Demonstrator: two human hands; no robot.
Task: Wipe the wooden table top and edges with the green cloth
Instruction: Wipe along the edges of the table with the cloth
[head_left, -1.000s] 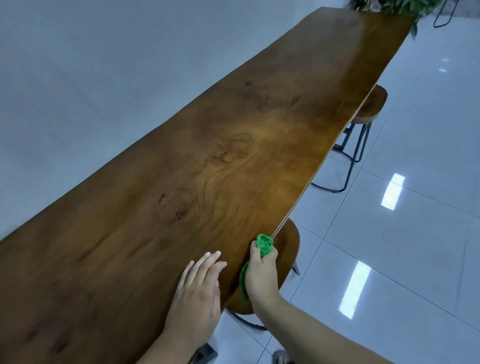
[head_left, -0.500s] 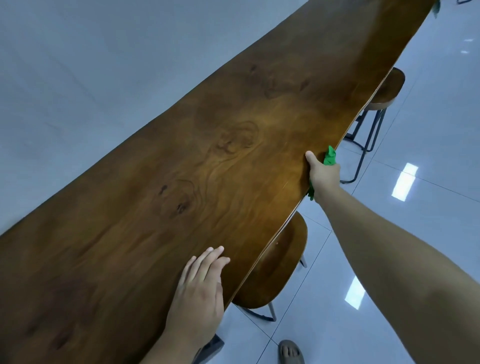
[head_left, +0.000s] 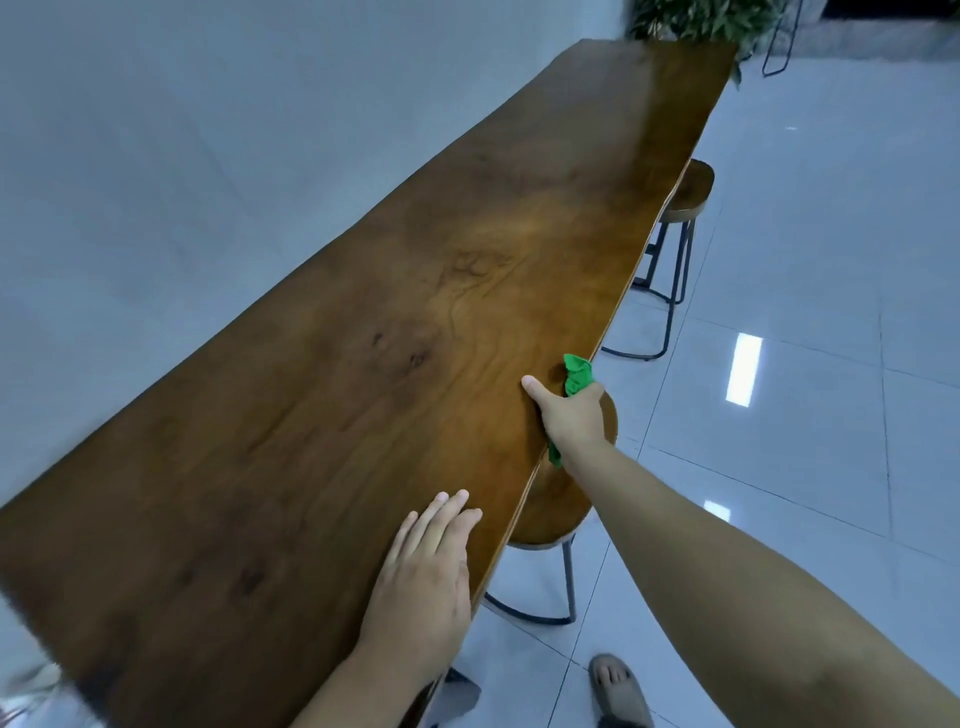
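Note:
A long dark wooden table (head_left: 415, 338) runs from the near left to the far right along a pale wall. My right hand (head_left: 569, 415) grips the green cloth (head_left: 577, 375) against the table's right edge, thumb on the top surface, fingers wrapped under the edge. A bit of cloth also shows below the wrist. My left hand (head_left: 423, 577) lies flat on the table top near the same edge, closer to me, fingers together and holding nothing.
A round wooden stool (head_left: 556, 514) with black metal legs sits under the edge below my right hand. A second stool (head_left: 688, 195) stands farther along. A plant (head_left: 701, 18) is at the far end. Glossy white tile floor (head_left: 805, 364) and my sandalled foot (head_left: 621, 688) are at right.
My right hand with the cloth slid far along the edge half a second ago and has now come back toward me. The left hand stays flat in place.

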